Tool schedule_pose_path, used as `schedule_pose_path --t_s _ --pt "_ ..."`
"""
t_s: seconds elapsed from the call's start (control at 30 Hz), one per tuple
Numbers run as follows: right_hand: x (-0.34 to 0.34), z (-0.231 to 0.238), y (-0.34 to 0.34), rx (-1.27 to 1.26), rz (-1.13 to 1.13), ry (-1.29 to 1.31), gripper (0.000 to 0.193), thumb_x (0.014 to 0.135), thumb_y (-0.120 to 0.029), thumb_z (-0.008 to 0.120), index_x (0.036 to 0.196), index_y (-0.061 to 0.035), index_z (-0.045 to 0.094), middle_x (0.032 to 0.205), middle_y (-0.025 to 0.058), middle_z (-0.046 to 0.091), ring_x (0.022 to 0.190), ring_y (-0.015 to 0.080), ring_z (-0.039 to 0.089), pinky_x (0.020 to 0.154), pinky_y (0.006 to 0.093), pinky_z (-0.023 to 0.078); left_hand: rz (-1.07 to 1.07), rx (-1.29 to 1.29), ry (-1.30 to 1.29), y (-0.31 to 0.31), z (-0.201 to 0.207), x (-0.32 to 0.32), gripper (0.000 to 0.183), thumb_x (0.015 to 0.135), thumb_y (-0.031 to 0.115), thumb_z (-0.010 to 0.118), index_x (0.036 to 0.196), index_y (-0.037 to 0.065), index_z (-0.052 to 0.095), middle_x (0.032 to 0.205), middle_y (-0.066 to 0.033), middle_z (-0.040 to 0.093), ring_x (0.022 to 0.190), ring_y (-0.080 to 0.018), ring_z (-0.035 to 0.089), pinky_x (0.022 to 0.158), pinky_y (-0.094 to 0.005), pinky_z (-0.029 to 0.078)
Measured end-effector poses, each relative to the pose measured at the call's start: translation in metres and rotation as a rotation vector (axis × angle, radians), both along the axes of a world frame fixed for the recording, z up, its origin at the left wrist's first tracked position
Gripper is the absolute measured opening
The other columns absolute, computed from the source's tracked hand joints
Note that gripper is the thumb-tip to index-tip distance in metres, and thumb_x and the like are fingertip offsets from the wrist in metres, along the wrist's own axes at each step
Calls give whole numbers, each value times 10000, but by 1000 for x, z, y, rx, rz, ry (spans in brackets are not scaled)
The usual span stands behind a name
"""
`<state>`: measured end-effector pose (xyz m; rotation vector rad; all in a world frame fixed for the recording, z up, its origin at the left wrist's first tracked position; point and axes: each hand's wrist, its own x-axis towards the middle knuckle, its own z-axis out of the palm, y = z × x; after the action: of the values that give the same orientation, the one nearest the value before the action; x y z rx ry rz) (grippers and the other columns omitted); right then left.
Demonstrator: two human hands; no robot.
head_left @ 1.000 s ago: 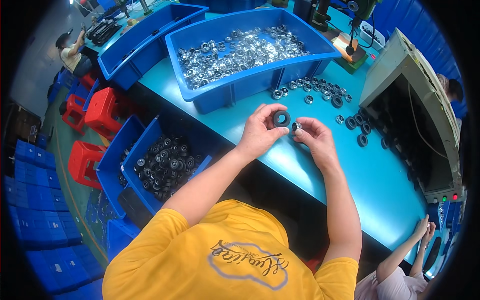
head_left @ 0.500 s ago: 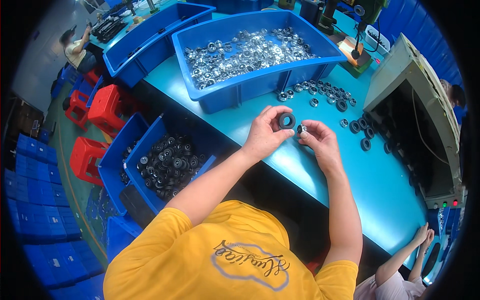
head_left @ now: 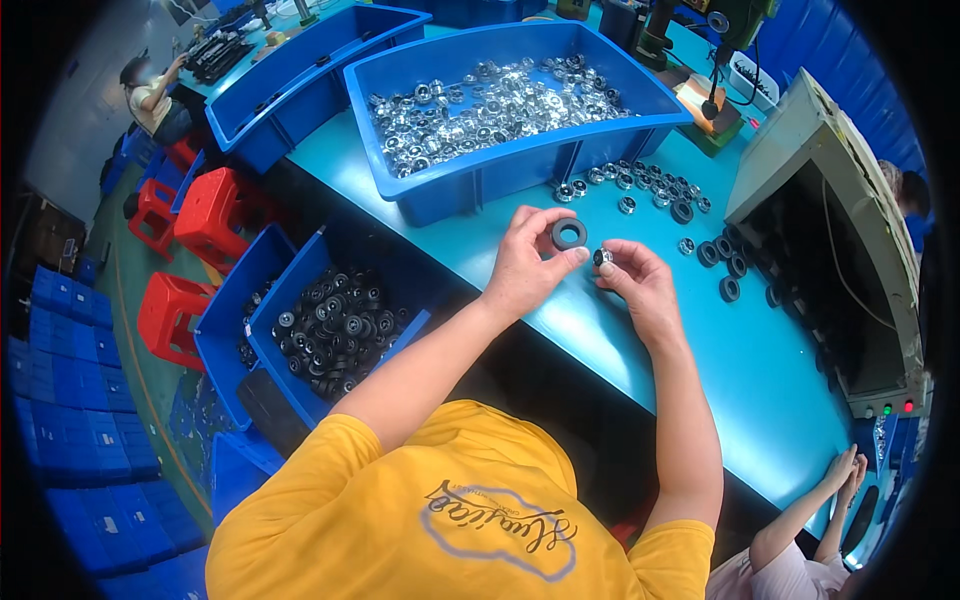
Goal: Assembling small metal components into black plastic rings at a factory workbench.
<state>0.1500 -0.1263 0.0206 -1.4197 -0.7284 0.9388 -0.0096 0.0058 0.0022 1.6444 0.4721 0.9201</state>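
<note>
Between the thumb and fingers of my left hand [head_left: 527, 258] is a black rubber tyre [head_left: 558, 240], its open hole facing up toward me. Close beside it, my right hand [head_left: 640, 285] pinches a small silver wheel hub [head_left: 602, 257]. The tyre and the hub are apart, held over the front of the turquoise table [head_left: 610, 350]. Just beyond my hands, several silver hubs [head_left: 627, 205] are scattered on the table. Loose black tyres [head_left: 730, 289] lie to the right of them.
A large blue bin [head_left: 480, 190] of shiny hubs stands at the back of the table. Lower left, another blue bin [head_left: 310, 392] holds assembled black wheels [head_left: 335, 320]. A beige machine housing [head_left: 830, 170] stands on the right. Red stools [head_left: 170, 318] are at left; a co-worker's arms [head_left: 810, 505] show lower right.
My left hand has shifted slightly left and up with the tyre, widening the gap to the hub. My right hand stays nearly in place.
</note>
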Motion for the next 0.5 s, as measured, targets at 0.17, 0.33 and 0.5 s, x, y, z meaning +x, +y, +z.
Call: schedule_pose_path --t_s 0.17,0.33,0.5 --pt "0 1 -1 92 -20 21 296 943 -38 740 1227 4 668 1078 77 718 978 150 693 851 319 611 -435 -860 -377 8 5 -3 445 1100 312 456 1419 16 545 1037 -72 625 918 -171 604 896 -368 525" --pt "-2 8 -1 180 -51 24 301 938 -53 757 1221 -6 668 1085 64 710 991 141 688 839 317 612 -601 -1073 -447 1 3 -2 488 1115 351 411 1466 16 470 1040 -103 622 923 -206 616 898 -405 536" --pt "-6 12 -2 231 -50 9 319 918 -57 783 1211 -7 669 1084 55 707 979 124 681 822 308 611 -599 -1069 -416 1 1 0 485 1117 365 413 1448 19 486 1064 -108 628 966 -216 631 929 -436 548"
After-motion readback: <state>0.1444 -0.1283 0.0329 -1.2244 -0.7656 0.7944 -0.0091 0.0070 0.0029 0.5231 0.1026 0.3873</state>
